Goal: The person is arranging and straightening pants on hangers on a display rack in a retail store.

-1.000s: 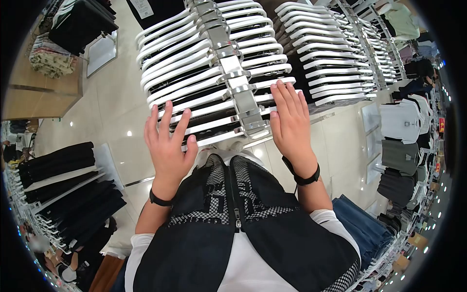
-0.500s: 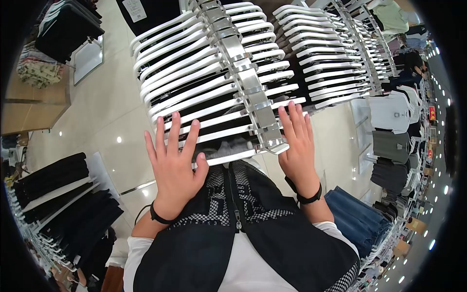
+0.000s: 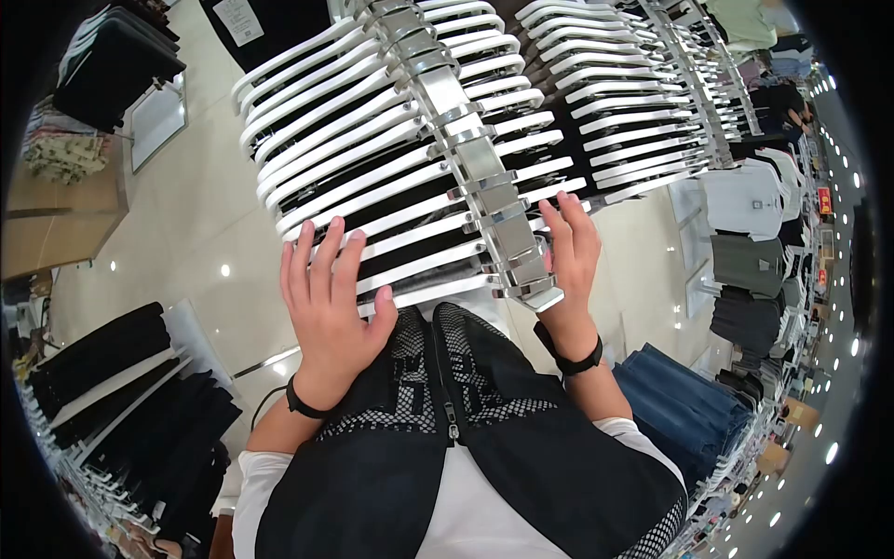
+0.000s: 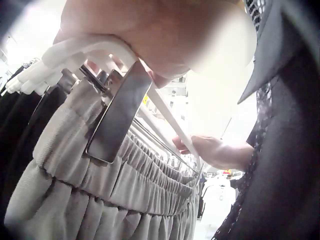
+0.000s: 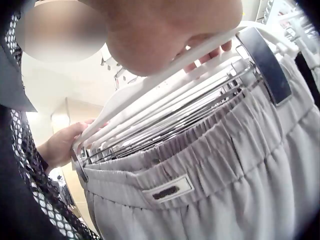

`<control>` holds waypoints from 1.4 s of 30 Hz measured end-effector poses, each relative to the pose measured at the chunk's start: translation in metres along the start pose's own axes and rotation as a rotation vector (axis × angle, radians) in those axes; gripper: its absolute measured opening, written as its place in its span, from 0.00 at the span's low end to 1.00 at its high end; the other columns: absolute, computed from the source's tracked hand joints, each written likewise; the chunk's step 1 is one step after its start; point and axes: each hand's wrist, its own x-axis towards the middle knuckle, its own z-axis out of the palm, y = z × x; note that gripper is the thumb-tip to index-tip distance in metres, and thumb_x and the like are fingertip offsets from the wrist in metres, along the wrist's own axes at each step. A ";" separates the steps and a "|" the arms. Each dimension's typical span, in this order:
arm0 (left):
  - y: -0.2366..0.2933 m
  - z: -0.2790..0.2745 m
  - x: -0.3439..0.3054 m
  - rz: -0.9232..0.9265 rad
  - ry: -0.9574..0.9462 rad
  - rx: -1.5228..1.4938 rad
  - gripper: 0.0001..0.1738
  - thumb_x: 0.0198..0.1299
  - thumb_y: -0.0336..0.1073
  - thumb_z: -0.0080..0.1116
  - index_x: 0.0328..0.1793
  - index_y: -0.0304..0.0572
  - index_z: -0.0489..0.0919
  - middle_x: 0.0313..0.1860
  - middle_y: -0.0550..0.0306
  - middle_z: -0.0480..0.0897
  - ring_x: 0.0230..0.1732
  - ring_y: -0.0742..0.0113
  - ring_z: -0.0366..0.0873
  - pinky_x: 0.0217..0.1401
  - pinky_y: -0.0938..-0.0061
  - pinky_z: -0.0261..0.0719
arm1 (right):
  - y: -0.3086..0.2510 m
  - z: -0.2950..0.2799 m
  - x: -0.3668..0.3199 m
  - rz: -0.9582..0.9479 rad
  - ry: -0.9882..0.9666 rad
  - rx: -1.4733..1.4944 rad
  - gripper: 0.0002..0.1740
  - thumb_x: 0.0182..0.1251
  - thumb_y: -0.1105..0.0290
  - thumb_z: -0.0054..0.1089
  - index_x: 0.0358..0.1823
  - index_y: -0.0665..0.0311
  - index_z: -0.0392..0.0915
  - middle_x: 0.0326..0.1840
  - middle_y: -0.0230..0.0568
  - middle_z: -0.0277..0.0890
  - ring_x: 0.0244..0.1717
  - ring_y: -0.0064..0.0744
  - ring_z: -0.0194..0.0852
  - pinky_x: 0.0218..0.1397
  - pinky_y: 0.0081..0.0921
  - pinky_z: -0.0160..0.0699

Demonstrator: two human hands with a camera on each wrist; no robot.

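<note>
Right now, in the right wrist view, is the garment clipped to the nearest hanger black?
No, the garment hanging from the white hanger is light grey.

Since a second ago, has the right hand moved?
Yes. The right hand has shifted in toward the rail, and its fingers now curl over the hangers instead of lying flat.

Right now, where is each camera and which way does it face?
Head: atop the head, facing down at the hanger rack; left hand, right hand, vest show.
Left wrist: under the left hand, seen overhead, facing across grey trousers.
Right wrist: under the right hand, seen overhead, facing likewise.
Shared: both wrist views show trousers and the opposite hand.
</note>
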 end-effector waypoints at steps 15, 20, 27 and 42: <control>0.026 0.044 -0.002 -0.256 0.368 0.150 0.29 0.61 0.31 0.54 0.71 0.37 0.78 0.75 0.40 0.75 0.78 0.38 0.67 0.81 0.43 0.60 | 0.092 -0.005 0.059 -0.388 0.026 0.332 0.30 0.62 0.71 0.67 0.67 0.68 0.79 0.70 0.53 0.78 0.74 0.58 0.72 0.78 0.54 0.66; 0.043 0.058 -0.010 -0.430 0.506 0.138 0.27 0.69 0.29 0.49 0.74 0.33 0.76 0.79 0.34 0.71 0.80 0.37 0.67 0.80 0.51 0.63 | 0.104 -0.001 0.075 -0.481 -0.217 0.452 0.33 0.65 0.65 0.67 0.73 0.62 0.76 0.79 0.56 0.68 0.79 0.64 0.62 0.80 0.56 0.61; 0.066 0.065 -0.027 -0.495 0.648 0.205 0.34 0.59 0.23 0.42 0.73 0.34 0.80 0.77 0.32 0.73 0.75 0.39 0.74 0.76 0.58 0.70 | 0.113 0.014 0.091 -0.557 -0.270 0.564 0.32 0.68 0.63 0.65 0.73 0.62 0.77 0.80 0.57 0.67 0.81 0.67 0.57 0.79 0.57 0.59; 0.077 0.062 -0.027 -0.531 0.614 0.226 0.34 0.60 0.22 0.38 0.72 0.33 0.79 0.74 0.35 0.78 0.74 0.42 0.76 0.73 0.63 0.73 | 0.118 0.016 0.094 -0.596 -0.282 0.615 0.31 0.67 0.64 0.63 0.72 0.60 0.78 0.80 0.52 0.68 0.81 0.64 0.58 0.79 0.61 0.60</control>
